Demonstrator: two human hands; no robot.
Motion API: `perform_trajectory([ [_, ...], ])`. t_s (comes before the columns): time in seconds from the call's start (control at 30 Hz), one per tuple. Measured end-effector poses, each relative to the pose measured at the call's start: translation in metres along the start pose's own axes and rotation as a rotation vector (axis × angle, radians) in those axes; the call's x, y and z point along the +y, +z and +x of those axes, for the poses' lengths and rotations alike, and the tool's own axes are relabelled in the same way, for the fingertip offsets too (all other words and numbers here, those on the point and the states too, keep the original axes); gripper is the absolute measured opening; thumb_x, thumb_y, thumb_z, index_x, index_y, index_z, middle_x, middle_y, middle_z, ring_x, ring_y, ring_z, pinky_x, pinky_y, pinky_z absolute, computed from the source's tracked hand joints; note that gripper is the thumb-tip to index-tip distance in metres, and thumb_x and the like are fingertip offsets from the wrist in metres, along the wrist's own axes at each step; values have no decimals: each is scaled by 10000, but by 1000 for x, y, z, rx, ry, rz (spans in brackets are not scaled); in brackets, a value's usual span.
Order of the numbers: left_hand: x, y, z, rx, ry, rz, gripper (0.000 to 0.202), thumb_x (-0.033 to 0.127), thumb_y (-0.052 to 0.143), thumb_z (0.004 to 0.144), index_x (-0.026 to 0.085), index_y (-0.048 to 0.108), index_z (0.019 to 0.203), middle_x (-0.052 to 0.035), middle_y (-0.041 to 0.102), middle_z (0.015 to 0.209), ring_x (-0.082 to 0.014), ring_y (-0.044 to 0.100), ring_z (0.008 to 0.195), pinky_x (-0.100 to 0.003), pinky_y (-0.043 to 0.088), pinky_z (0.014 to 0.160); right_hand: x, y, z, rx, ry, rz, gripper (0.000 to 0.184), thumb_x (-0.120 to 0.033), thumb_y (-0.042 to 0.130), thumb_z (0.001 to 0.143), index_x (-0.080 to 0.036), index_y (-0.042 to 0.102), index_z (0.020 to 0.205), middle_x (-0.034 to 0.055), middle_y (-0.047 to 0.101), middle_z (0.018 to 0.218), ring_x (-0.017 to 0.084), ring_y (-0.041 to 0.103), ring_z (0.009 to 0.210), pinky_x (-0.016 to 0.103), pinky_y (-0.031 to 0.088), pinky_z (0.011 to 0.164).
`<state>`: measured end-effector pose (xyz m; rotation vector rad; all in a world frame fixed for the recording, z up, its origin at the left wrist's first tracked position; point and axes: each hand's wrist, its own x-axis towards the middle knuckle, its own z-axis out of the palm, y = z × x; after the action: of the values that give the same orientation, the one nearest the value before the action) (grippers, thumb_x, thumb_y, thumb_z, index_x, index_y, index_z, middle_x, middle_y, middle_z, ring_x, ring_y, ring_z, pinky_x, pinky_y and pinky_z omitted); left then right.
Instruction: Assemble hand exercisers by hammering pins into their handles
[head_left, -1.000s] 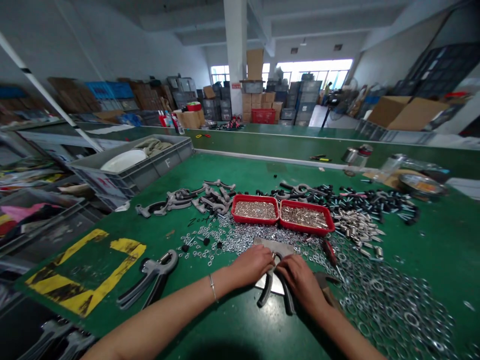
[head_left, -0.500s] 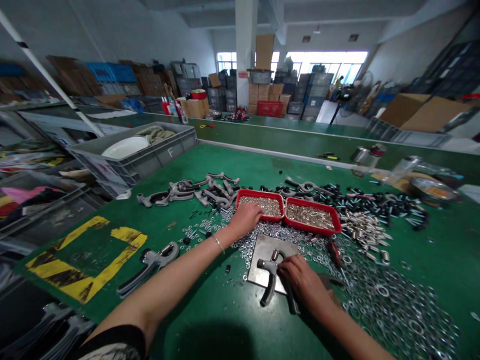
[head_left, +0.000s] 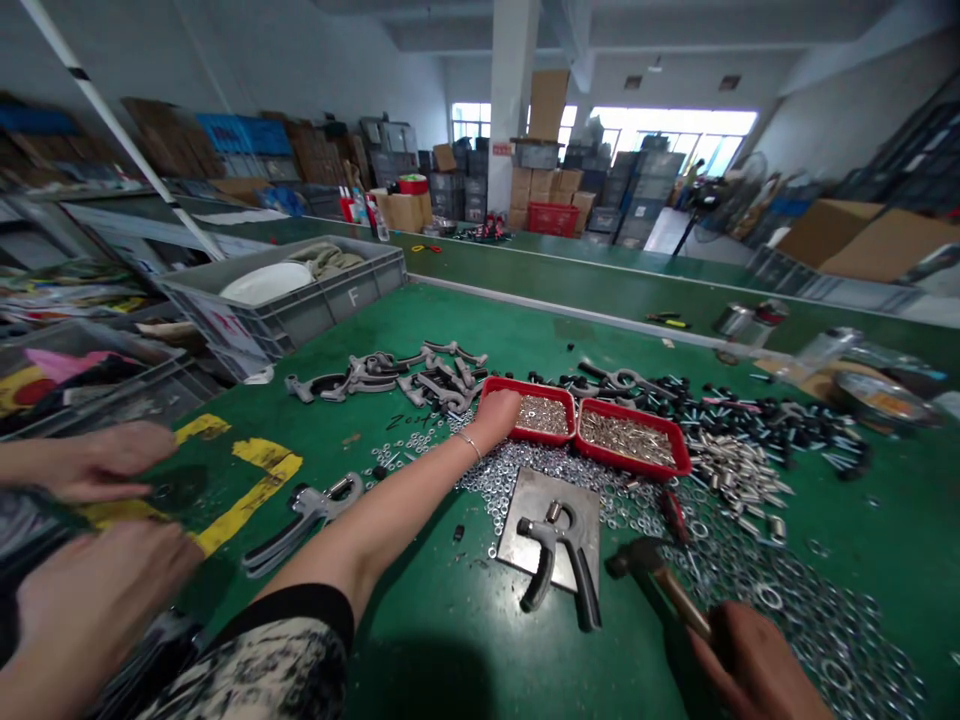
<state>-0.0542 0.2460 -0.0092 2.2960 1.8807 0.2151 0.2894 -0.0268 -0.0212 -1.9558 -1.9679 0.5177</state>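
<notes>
My left hand (head_left: 499, 415) reaches over the left red tray (head_left: 541, 440), which holds small metal pins. Its fingers are curled together, and whatever they pinch is hidden. At the lower right my right hand (head_left: 754, 655) is closed around the wooden handle of a hammer (head_left: 679, 600), whose dark head points left toward the plate. A hand gripper (head_left: 559, 545) with grey body and black grips lies on a square metal plate (head_left: 517, 535), untouched by either hand. Beside the left tray, a second red tray (head_left: 634, 440) also holds small metal pins.
Another person's hands (head_left: 105, 570) work at the left edge near yellow tape (head_left: 262, 465). Grey handles (head_left: 360, 375) pile behind my left arm. Loose nuts and rings (head_left: 795, 610), metal sleeves (head_left: 739, 475) and a screwdriver (head_left: 673, 515) lie to the right. A grey crate (head_left: 330, 310) stands at back left.
My right hand has left the hand gripper, moved right and taken hold of the hammer. My left hand stays at the left tray, fingers more curled. Another person's hands have come in at left.
</notes>
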Motion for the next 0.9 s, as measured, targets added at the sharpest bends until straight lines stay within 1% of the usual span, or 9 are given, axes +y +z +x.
perform_trajectory([
  [0.13,-5,2,-5,111,29,-62,211,176,502,951,50,655,1025,-194,677,1035,-266,645,1032,-409,482,936,-34,-4,11,-124,132,319,460,-626,538,775,-236,630,999,87,718,856,267,664,756,352,539,699],
  [0.23,-6,4,-5,168,42,-130,200,148,493,937,56,664,987,-202,685,1012,-266,649,1021,-394,465,951,-64,-7,12,-241,80,340,432,-630,466,836,-247,634,943,54,691,734,241,644,659,321,513,634],
  [0.33,-9,7,-5,224,44,-223,197,119,482,926,76,658,1003,-174,690,1025,-244,641,1021,-370,459,954,-86,-6,16,-224,0,320,401,-582,356,927,-264,595,977,39,670,739,219,633,661,294,479,619],
  [0.4,-12,6,-6,260,53,-298,197,101,491,909,90,658,1013,-150,692,1044,-227,633,1025,-346,457,954,-93,-3,23,-229,-20,259,397,-576,346,931,-261,582,983,56,687,790,232,649,706,308,475,652],
  [0.53,-19,-1,-9,312,80,-453,186,86,508,879,112,683,935,-108,706,1009,-205,631,1000,-323,454,955,-96,5,34,-365,-37,216,428,-578,317,944,-251,579,858,57,676,755,231,647,698,315,476,671],
  [0.63,-17,-8,-16,330,105,-573,173,106,522,875,125,682,938,-85,710,990,-184,642,955,-309,472,920,-93,10,33,-287,-36,265,445,-582,288,954,-254,579,881,64,685,804,224,642,718,313,482,693],
  [0.7,-9,-10,-27,321,132,-641,151,154,543,885,128,671,959,-68,713,963,-163,655,896,-279,497,853,-90,13,31,-259,-3,267,440,-617,355,915,-252,599,897,74,698,811,244,652,730,332,487,700],
  [0.77,3,-9,-43,269,182,-724,140,214,571,887,132,671,940,-48,717,902,-147,660,816,-252,509,774,-86,16,30,-324,50,326,448,-639,419,881,-240,623,867,71,697,788,249,654,726,333,493,686],
  [0.9,27,-1,-88,33,235,-985,137,248,613,853,143,694,886,-26,711,800,-142,645,721,-245,495,697,-78,23,22,-338,239,690,500,-676,433,876,-221,616,776,14,622,634,174,582,577,267,483,556],
])
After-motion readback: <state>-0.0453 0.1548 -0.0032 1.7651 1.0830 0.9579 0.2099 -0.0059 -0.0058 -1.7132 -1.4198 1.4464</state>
